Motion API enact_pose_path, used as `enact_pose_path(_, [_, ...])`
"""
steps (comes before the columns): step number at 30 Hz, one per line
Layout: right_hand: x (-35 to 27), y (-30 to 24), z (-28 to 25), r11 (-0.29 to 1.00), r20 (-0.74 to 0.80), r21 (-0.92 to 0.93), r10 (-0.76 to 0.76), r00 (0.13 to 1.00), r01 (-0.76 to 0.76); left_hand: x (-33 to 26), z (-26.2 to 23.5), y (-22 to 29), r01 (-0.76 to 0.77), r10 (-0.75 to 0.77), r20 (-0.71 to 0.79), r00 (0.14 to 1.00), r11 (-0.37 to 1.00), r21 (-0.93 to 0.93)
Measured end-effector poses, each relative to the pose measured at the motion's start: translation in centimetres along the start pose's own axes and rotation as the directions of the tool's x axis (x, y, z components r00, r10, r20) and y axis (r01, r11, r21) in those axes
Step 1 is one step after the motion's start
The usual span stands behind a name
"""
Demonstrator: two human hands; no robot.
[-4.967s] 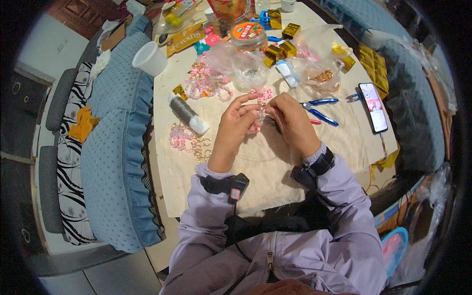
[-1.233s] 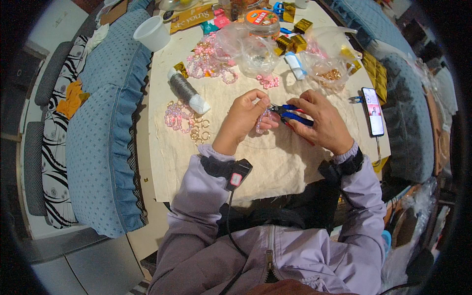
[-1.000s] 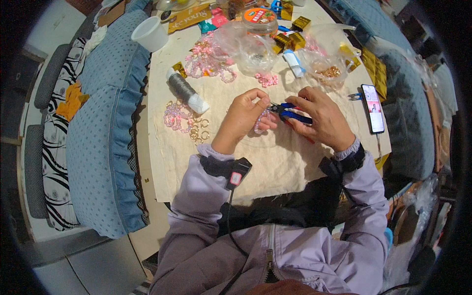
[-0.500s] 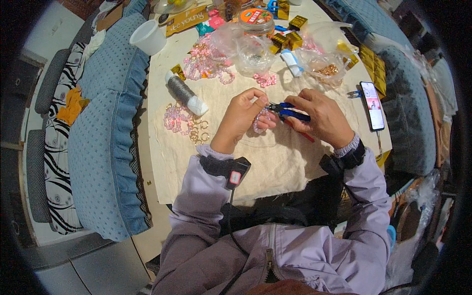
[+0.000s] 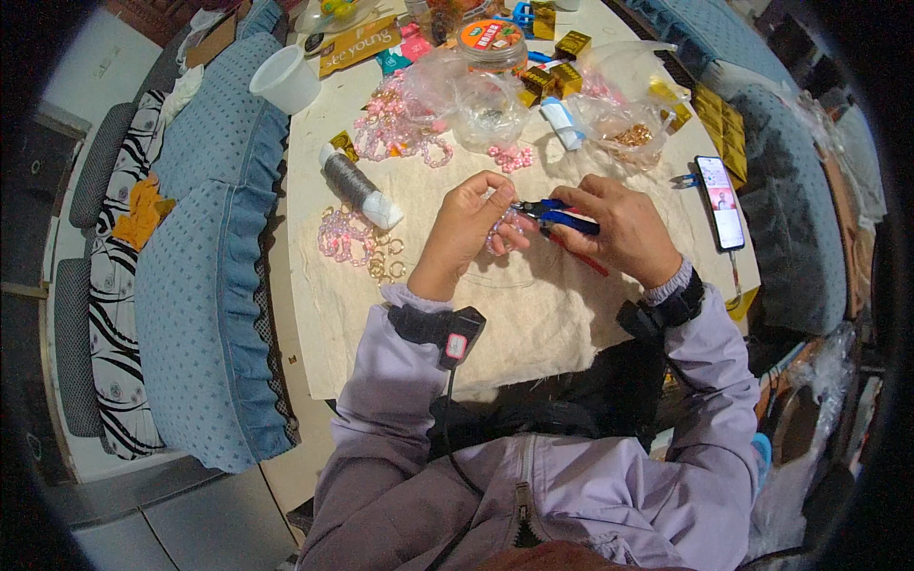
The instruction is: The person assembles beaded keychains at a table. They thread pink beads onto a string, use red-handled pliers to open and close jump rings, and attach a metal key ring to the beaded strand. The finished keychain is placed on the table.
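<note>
Over the middle of the cloth, my left hand [image 5: 466,224] pinches a string of clear and pinkish beads [image 5: 497,238], a bracelet by its look, that hangs in a loop by the fingers. My right hand [image 5: 614,224] is closed around blue-handled pliers [image 5: 562,217]. Their dark jaws meet the bead string at my left thumb and fingertip; what lies between the jaws is too small to make out. A thin red handle [image 5: 592,264] sticks out below my right hand, and I cannot tell whether it belongs to the same tool.
Left of my hands lie a grey wire spool [image 5: 357,183], pink bead strands [image 5: 343,236] and gold rings [image 5: 390,257]. Farther back are a bead pile [image 5: 400,128], plastic bags [image 5: 490,109], a round jar [image 5: 491,46] and a white tub [image 5: 284,81]. At right stands a phone [image 5: 721,202].
Both hands stay nearly in place, still holding the bead string and the pliers. The left fingers under the string have shifted slightly.
</note>
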State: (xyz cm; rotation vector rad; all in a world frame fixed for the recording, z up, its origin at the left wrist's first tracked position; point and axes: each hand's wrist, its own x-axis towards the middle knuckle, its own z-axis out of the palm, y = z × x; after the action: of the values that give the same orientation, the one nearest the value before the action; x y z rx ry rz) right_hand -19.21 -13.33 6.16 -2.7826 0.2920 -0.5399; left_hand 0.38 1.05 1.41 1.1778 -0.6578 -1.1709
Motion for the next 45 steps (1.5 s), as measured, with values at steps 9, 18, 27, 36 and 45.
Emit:
enact_pose_path(9, [-0.07, 0.03, 0.37, 0.997, -0.034, -0.076, -0.036, 0.999, 0.034, -0.08, 0.15, 0.17, 0.003, -0.002, -0.012, 1.000, 0.999, 0.036])
enact_pose_path(18, [-0.37, -0.03, 0.57, 0.999, -0.060, -0.035, -0.027, 0.998, 0.025, -0.13, 0.12, 0.20, 0.024, -0.024, 0.003, 1.000, 0.998, 0.061])
enact_pose_path(27, [-0.44, -0.01, 0.26, 1.000, -0.003, -0.006, 0.010, 1.000, -0.010, -0.18, 0.14, 0.13, 0.062, -0.064, 0.028, 0.998, 0.997, 0.055])
enact_pose_path(36, [-0.65, -0.22, 0.55, 0.999, -0.016, -0.052, 0.000, 1.000, 0.000, -0.22, 0.29, 0.27, 0.073, -0.075, 0.021, 0.997, 0.995, 0.073])
enact_pose_path(45, [-0.87, -0.16, 0.89, 0.998, -0.019, -0.064, 0.013, 1.000, -0.014, -0.20, 0.39, 0.22, 0.036, -0.037, 0.035, 0.999, 0.999, 0.018])
